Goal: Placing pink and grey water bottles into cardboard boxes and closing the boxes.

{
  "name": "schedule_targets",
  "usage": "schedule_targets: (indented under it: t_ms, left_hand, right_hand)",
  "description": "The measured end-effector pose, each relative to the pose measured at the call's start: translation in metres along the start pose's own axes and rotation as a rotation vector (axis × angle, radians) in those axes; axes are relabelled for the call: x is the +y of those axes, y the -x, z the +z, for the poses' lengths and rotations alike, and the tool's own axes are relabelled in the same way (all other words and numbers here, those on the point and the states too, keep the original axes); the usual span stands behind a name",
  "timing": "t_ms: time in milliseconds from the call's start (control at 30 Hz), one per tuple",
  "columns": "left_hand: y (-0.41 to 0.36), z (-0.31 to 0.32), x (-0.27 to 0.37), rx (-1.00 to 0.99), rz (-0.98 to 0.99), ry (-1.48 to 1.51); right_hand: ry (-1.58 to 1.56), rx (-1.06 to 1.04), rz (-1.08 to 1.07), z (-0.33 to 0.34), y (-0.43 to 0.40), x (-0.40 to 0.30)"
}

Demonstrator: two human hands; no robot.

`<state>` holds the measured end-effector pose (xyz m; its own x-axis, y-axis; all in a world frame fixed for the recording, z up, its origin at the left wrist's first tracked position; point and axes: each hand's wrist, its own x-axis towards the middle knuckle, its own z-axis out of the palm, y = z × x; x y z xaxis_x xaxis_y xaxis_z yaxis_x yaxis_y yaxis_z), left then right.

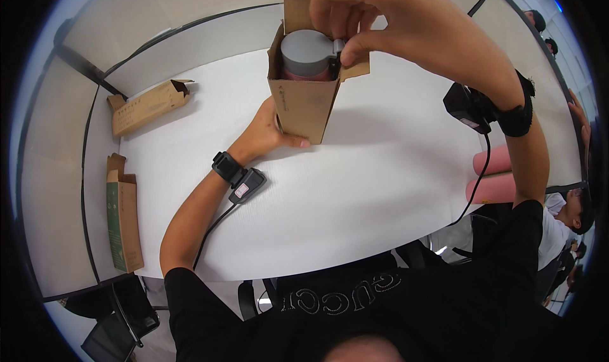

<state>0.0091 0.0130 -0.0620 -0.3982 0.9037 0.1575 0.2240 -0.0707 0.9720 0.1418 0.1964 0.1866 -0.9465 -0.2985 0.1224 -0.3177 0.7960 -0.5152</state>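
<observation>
A tall brown cardboard box (304,107) stands upright on the white table, its top flaps open. Inside it is a pink bottle with a grey lid (307,50), the lid rising a little above the box's rim. My left hand (266,131) holds the lower part of the box from the left, its thumb at the near bottom edge; the other fingers are hidden behind the box. My right hand (361,29) is at the top, thumb and fingers pinching the small clasp or loop on the lid's right side. Both wrists wear black straps with small cabled devices.
Two more open cardboard boxes lie at the table's left, one brown (152,107), one partly green (128,224). Two pink cylinders (495,188) lie at the right edge, partly behind my right forearm. Pale partitions (204,48) border the table. People are visible beyond the right side.
</observation>
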Motion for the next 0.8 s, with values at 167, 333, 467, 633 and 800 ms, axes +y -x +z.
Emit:
schedule_targets:
  t_ms: [167,333,467,633,800]
  left_hand:
    - [-0.001,-0.003,-0.001,-0.028,-0.093,-0.012]
    - [0.0,0.002,0.0,-0.01,-0.036,0.003]
    - [-0.001,0.002,0.006,-0.036,-0.034,-0.071]
    - [-0.001,-0.001,-0.002,-0.058,-0.022,-0.075]
    - [-0.002,0.0,-0.002,-0.078,-0.053,-0.044]
  right_hand:
    - [0.099,0.014,-0.118,0.004,-0.001,0.003]
    - [0.285,-0.174,-0.032,0.001,-0.003,-0.015]
    - [-0.093,-0.259,-0.071,-0.013,-0.005,-0.008]
    - [-0.103,-0.201,-0.213,-0.002,-0.008,0.015]
    - [-0.071,-0.178,0.013,-0.006,-0.025,-0.026]
